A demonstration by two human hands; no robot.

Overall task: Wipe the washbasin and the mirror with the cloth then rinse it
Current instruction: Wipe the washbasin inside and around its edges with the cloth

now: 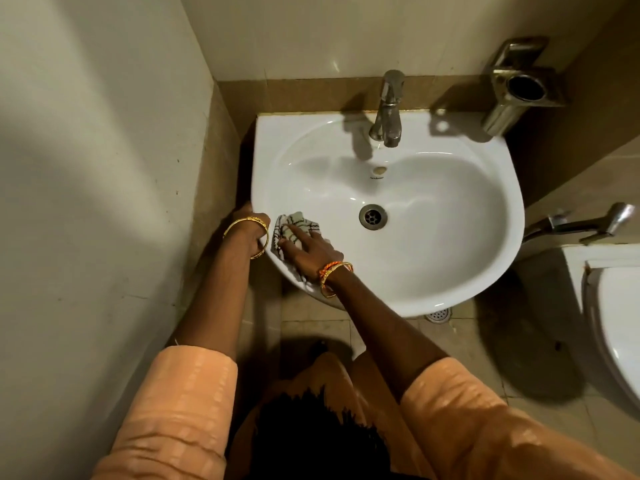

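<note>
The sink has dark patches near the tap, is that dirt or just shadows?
Head view: just shadows. The tap casts a dark shape onto the washbasin to its left, and the metal holder shadows the rim. Bright streaks in the bowl are glare. The toilet looks bent by the wide lens.

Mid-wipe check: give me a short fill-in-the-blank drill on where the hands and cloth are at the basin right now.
1. The right hand presses the checked cloth against the basin's ____ side as seen here.
2. The left hand grips the washbasin by its ____.
3. The drain lies to the ____ of the cloth.
4. No water runs from the ____ at the back of the basin.

Missing words: left; rim; right; tap
</note>
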